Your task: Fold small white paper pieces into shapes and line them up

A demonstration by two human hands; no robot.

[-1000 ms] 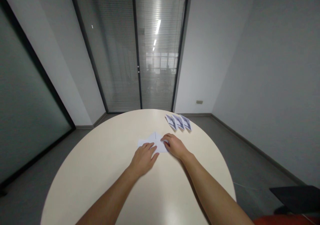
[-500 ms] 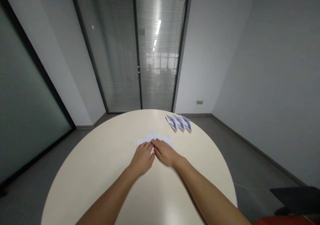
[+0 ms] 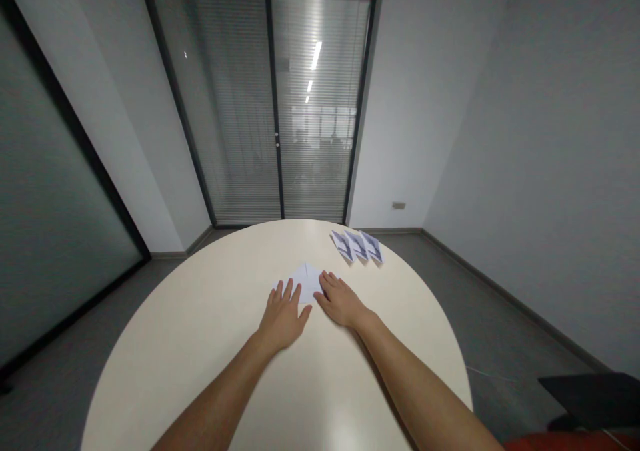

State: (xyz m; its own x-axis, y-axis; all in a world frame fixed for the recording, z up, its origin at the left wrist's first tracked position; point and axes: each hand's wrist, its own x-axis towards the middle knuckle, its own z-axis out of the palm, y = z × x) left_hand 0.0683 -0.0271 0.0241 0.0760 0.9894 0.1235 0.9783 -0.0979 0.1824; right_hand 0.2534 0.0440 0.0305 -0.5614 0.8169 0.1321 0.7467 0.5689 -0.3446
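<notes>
A folded sheet of white paper [image 3: 307, 283] lies flat on the round table, its peak pointing away from me and a crease line showing near the top. My left hand [image 3: 284, 314] rests over its left side, fingers spread and thumb out to the right. On its right side lies my right hand [image 3: 341, 300], palm down with the fingers stretched out. Both hands cover the paper's side corners. Neither hand grips anything.
Three folded paper pieces [image 3: 357, 246] overlap in a row near the far right edge of the cream table [image 3: 190, 317]. Beyond stands a glass door with blinds [image 3: 320, 171]. A black flat object [image 3: 595, 397] is at lower right.
My hands have moved apart from the paper's middle, the right one shifting rightward. The left fingers have spread, and more of the paper's centre shows.
</notes>
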